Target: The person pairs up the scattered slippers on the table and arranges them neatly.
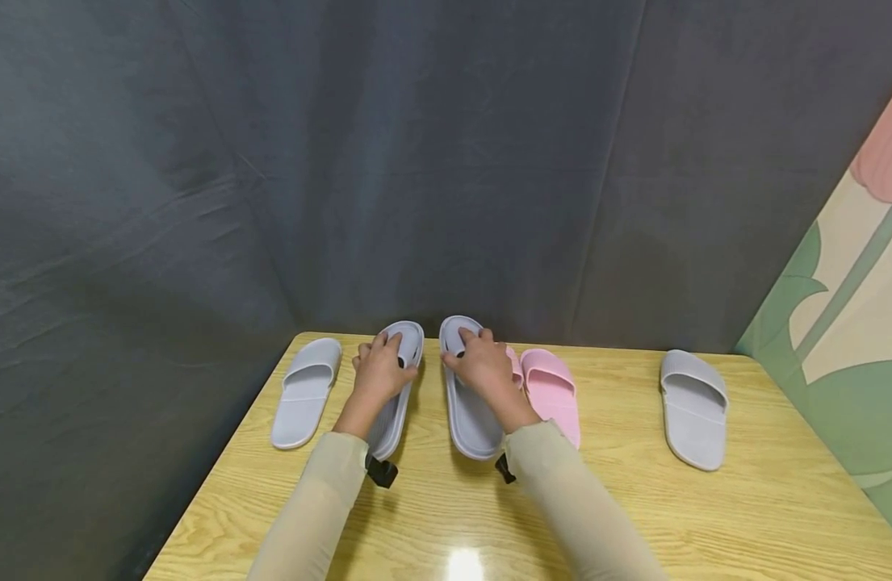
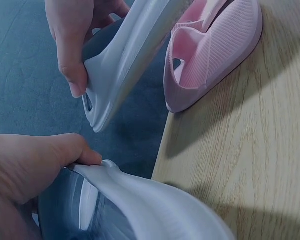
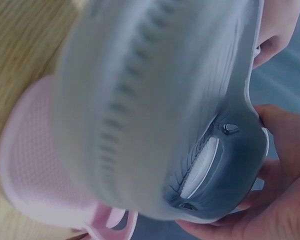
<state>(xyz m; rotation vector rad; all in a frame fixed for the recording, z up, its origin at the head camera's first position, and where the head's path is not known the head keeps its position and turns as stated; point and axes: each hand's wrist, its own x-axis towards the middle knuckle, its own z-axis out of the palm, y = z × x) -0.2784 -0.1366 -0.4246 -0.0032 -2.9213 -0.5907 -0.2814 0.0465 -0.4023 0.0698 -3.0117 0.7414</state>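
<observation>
My left hand (image 1: 377,374) grips a grey-blue slipper (image 1: 391,426) by its strap end. The left wrist view shows my left thumb (image 2: 77,150) on that slipper's strap edge. To the right, my right hand (image 1: 485,368) holds a similar grey-blue slipper (image 1: 476,428) around its strap. In the right wrist view, the fingers (image 3: 285,145) wrap the side of the strap, and the sole's ridged edge is close to the camera. Both slippers appear raised above the wooden table, side by side with a gap between. Each hand partly hides its slipper's strap.
Pink slippers (image 1: 553,395) lie on the wooden table (image 1: 620,516), just right of my right hand and partly covered by it. One light grey slipper (image 1: 303,403) lies near the left edge. A greyer slipper (image 1: 696,415) lies far right. Behind hangs a dark curtain (image 1: 446,161).
</observation>
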